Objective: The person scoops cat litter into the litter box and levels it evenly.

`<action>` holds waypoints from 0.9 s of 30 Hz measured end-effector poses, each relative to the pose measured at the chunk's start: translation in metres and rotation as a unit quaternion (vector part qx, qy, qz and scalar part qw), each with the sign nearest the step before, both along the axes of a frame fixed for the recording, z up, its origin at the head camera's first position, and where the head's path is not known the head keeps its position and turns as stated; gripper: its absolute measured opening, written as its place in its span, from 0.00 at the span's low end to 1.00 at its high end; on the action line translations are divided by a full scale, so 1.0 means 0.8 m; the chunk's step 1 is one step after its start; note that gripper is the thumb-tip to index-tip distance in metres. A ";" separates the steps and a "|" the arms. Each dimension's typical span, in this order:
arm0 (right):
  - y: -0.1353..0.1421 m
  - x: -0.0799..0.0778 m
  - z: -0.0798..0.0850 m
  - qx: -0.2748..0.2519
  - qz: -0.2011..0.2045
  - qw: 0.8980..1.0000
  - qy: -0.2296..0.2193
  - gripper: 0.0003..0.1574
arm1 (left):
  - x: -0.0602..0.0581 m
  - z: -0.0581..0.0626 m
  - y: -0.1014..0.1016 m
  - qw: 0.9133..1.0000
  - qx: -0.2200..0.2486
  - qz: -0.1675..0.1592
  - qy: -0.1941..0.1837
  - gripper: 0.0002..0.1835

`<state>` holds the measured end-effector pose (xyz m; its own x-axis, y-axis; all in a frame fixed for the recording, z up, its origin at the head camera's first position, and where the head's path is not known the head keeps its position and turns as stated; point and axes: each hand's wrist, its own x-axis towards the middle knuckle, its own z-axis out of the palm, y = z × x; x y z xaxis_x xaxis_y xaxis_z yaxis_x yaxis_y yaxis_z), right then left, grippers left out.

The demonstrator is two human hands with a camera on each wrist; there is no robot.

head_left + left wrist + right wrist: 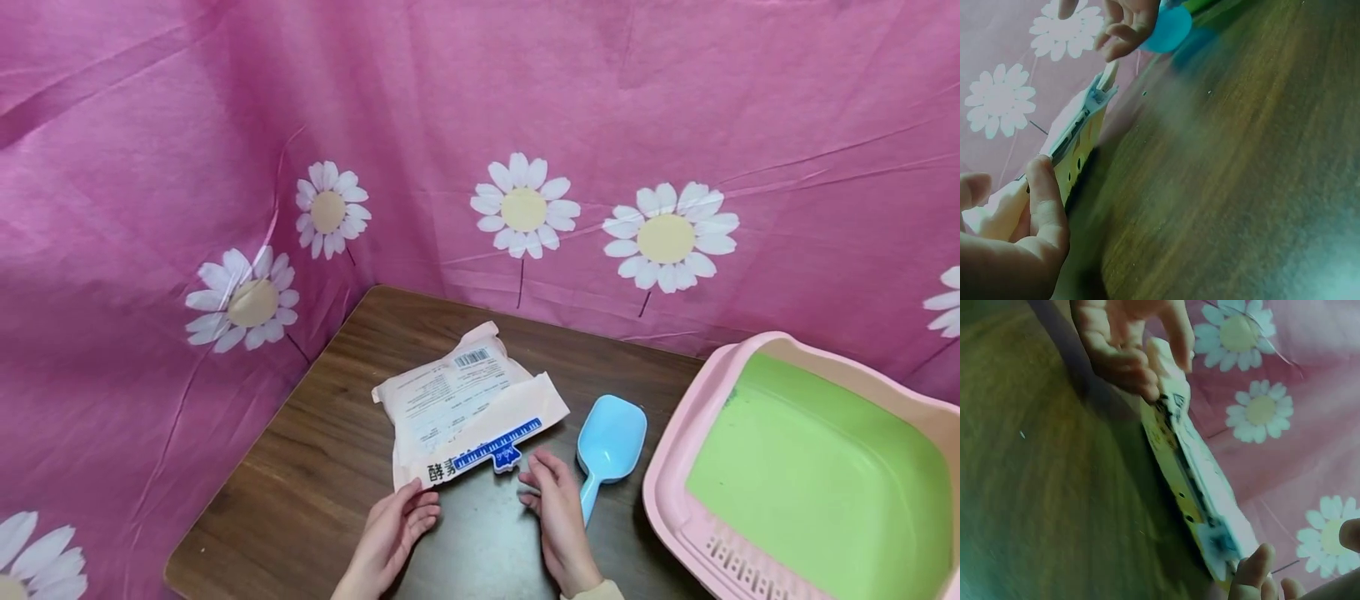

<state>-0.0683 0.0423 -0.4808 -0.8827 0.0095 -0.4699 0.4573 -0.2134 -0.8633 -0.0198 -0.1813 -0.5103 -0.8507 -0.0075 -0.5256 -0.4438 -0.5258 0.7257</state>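
A pale pink printed bag lies on the table, its near edge folded over and held by a blue clip with a small bow-shaped tab. At the bag's near left corner is my left hand, thumb and fingers apart around that corner; in the left wrist view a finger touches the bag's edge. My right hand is beside the clip's tab, its fingers loosely bent and spread with nothing between them. A light blue scoop lies just right of the right hand, the end of its handle hidden behind that hand.
A pink litter tray with a green inside stands at the right of the dark wood table. Pink cloth printed with daisies hangs behind the table and along its left side.
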 end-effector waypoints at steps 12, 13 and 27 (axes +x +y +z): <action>-0.019 -0.004 -0.016 0.014 0.004 0.999 -0.041 0.40 | -0.010 -0.005 0.001 0.999 -0.036 0.009 -0.006 0.13; -0.019 -0.005 -0.016 0.016 0.003 0.999 -0.045 0.41 | -0.011 -0.004 0.001 0.999 -0.040 0.010 -0.007 0.13; -0.030 -0.005 -0.032 0.023 0.002 0.998 -0.056 0.38 | -0.013 -0.005 0.006 0.998 -0.058 0.011 -0.001 0.14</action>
<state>-0.0722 0.0182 -0.5068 -0.8251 0.0292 -0.5642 0.5517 -0.1734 -0.8158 -0.0304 -0.1766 -0.5143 -0.8491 -0.0869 -0.5210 -0.4340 -0.4474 0.7820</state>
